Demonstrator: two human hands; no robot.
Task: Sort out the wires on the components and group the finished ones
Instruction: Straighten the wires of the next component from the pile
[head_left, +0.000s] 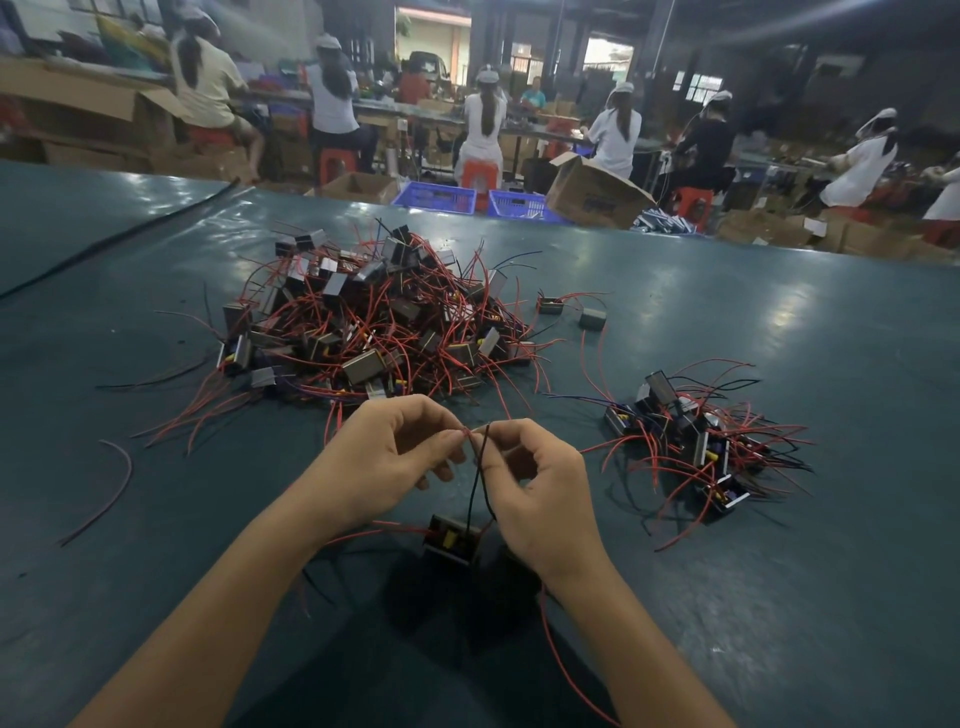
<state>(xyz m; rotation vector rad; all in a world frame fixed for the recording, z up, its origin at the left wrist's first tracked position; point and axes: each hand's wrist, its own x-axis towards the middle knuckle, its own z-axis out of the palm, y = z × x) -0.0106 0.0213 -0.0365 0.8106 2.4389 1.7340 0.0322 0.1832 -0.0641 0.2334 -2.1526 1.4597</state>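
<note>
A small black component (451, 538) with red and black wires hangs just above the table between my wrists. My left hand (387, 460) pinches the end of its red wire at fingertip height. My right hand (540, 491) pinches its black wire (477, 478) right beside it, so the two wire ends meet between my fingertips. A big tangled pile of components (363, 325) with red wires lies beyond my hands. A smaller group of components (685, 439) lies to the right.
The dark green table (779, 597) stretches wide. A loose dark red wire (106, 493) lies at the left, a black cable (119, 241) runs across the far left. Two single components (592, 318) sit right of the big pile. Boxes, blue crates and seated workers are beyond the far edge.
</note>
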